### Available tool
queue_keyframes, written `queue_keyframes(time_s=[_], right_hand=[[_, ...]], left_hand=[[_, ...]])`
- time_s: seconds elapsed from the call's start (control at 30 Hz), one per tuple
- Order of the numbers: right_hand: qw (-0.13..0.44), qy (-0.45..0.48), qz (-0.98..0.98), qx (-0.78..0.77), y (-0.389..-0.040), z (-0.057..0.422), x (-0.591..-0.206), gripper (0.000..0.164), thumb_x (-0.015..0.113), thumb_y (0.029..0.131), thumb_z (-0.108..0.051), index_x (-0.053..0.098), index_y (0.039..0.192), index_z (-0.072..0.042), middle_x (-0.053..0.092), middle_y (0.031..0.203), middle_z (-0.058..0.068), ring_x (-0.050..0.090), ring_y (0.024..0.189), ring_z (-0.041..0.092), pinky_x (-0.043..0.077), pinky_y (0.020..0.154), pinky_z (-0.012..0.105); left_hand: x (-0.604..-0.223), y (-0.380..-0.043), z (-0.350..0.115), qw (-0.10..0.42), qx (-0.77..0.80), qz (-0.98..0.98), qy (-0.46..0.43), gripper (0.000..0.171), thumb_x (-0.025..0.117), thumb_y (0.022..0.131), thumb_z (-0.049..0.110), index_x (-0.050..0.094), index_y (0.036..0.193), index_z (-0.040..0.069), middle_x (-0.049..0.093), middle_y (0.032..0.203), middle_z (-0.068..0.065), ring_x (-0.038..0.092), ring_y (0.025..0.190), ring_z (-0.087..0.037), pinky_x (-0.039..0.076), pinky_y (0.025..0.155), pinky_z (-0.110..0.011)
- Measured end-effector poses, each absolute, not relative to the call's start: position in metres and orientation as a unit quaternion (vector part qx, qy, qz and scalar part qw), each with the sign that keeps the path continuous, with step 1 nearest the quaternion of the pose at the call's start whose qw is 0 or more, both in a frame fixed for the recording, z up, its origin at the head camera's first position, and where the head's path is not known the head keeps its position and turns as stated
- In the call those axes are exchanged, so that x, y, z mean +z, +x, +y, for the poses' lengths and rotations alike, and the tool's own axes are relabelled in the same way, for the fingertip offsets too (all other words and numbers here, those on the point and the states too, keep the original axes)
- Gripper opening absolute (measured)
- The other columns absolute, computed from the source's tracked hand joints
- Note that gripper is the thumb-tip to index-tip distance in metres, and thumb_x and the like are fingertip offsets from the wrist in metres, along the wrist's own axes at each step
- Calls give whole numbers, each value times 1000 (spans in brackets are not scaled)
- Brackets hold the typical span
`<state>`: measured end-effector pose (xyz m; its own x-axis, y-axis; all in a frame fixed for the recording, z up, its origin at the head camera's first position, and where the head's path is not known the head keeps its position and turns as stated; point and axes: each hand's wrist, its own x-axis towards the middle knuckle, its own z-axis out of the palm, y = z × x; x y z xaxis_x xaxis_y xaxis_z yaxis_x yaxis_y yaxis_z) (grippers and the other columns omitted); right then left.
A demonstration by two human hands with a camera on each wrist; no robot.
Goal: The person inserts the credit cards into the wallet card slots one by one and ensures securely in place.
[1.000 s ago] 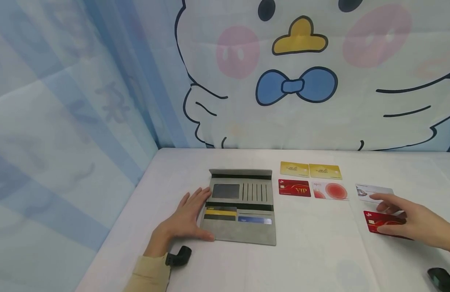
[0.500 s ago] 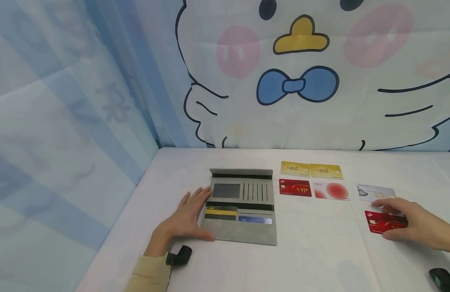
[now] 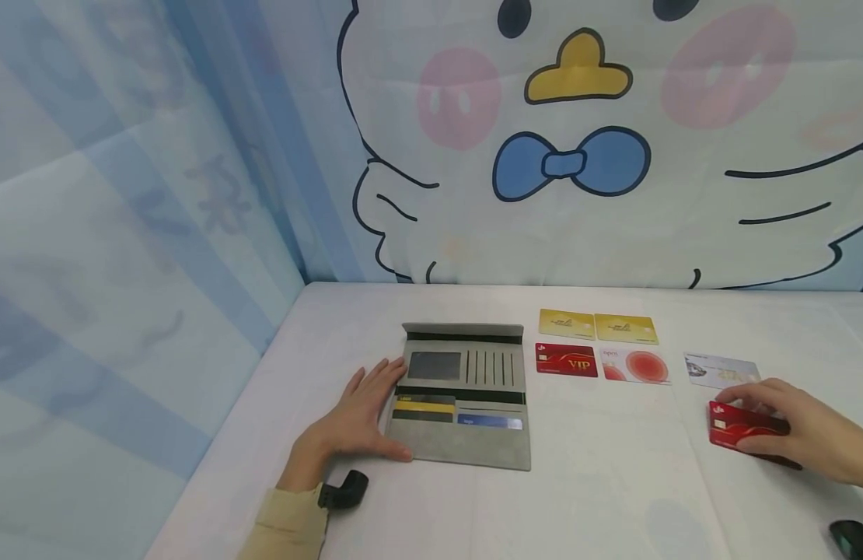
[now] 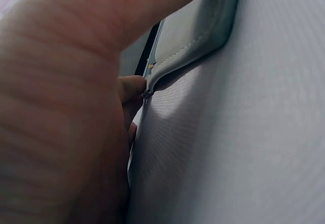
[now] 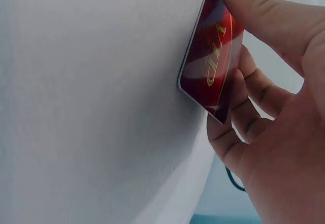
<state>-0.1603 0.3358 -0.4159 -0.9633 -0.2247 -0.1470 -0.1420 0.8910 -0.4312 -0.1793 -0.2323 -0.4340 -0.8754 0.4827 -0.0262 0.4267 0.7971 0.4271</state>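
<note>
My right hand [image 3: 798,428] pinches a red VIP card [image 3: 742,426] between thumb and fingers at the right of the table. In the right wrist view the red card [image 5: 213,56] is tilted, its lower edge close over the white cloth. My left hand [image 3: 365,416] rests with fingers spread at the left edge of an unfolded grey card wallet [image 3: 466,451]. A yellow-and-black card [image 3: 423,408] and a blue card [image 3: 489,421] sit in the wallet's lower pockets. In the left wrist view, the wallet's stitched corner [image 4: 203,36] shows beyond the hand.
Two gold cards [image 3: 567,323] lie side by side at the back, with a red VIP card [image 3: 566,360] and a white card with a red circle [image 3: 636,365] in front of them. A silver card [image 3: 721,370] lies just beyond my right hand. A printed curtain [image 3: 564,233] stands behind the table.
My right hand has closed its fingers on the red card and shifted it slightly right, tilting it up from the table. My left hand and the wallet stay in place.
</note>
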Motion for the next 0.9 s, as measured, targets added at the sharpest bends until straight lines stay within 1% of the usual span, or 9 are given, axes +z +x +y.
queue_keyframes(time_s=[0.13, 0.23, 0.37, 0.43, 0.53, 0.67, 0.73, 0.9], right_hand=[[92, -96, 971, -199, -159, 338, -414, 59, 80, 70, -13, 53, 121, 0, 50, 107, 29, 49, 90, 41, 54, 65, 50], [89, -97, 973, -188, -159, 339, -411, 54, 77, 74, -10, 53, 121, 0, 54, 104, 29, 52, 86, 38, 55, 62, 49], [100, -94, 973, -186, -161, 339, -406, 51, 75, 76, -9, 53, 121, -2, 58, 96, 21, 54, 80, 30, 55, 60, 46], [106, -96, 971, -189, -162, 338, -404, 51, 75, 76, -10, 53, 122, -2, 58, 96, 19, 53, 80, 28, 55, 60, 45], [120, -103, 967, -202, -164, 333, -399, 52, 73, 78, -12, 51, 124, -2, 58, 98, 18, 53, 82, 27, 56, 61, 44], [125, -115, 960, -224, -165, 323, -392, 53, 72, 80, -14, 50, 127, -2, 58, 103, 19, 53, 87, 29, 56, 61, 42], [116, -121, 959, -231, -165, 317, -390, 53, 72, 80, -14, 50, 127, -3, 58, 104, 19, 53, 88, 29, 56, 61, 41], [97, -148, 952, -251, -168, 299, -386, 51, 71, 81, -12, 51, 127, -6, 56, 111, 22, 53, 93, 32, 56, 63, 43]], left_hand=[[-434, -179, -232, 66, 211, 945, 240, 122, 70, 55, 74, 20, 150, 15, 17, 154, 1, 4, 141, -17, -2, 112, -44], [-434, -179, -232, 65, 211, 945, 240, 122, 70, 55, 74, 20, 150, 14, 17, 154, 0, 5, 141, -18, -2, 112, -44], [-433, -178, -232, 66, 210, 945, 240, 122, 70, 56, 73, 20, 150, 14, 17, 154, 0, 4, 141, -17, -2, 112, -44], [-432, -178, -232, 67, 209, 946, 240, 122, 70, 56, 73, 20, 150, 14, 17, 154, 0, 4, 141, -17, -2, 112, -44], [-432, -178, -233, 67, 210, 945, 240, 122, 70, 56, 73, 20, 150, 14, 16, 154, 0, 4, 141, -17, -2, 112, -44], [-432, -178, -233, 66, 209, 945, 242, 122, 70, 56, 73, 19, 150, 13, 16, 154, 0, 4, 141, -18, -2, 112, -44], [-432, -178, -233, 66, 208, 945, 242, 122, 70, 56, 73, 19, 150, 13, 16, 154, 0, 4, 141, -18, -2, 112, -44], [-431, -178, -233, 68, 210, 945, 243, 122, 71, 56, 73, 20, 150, 13, 16, 154, 0, 5, 141, -18, -2, 112, -44]])
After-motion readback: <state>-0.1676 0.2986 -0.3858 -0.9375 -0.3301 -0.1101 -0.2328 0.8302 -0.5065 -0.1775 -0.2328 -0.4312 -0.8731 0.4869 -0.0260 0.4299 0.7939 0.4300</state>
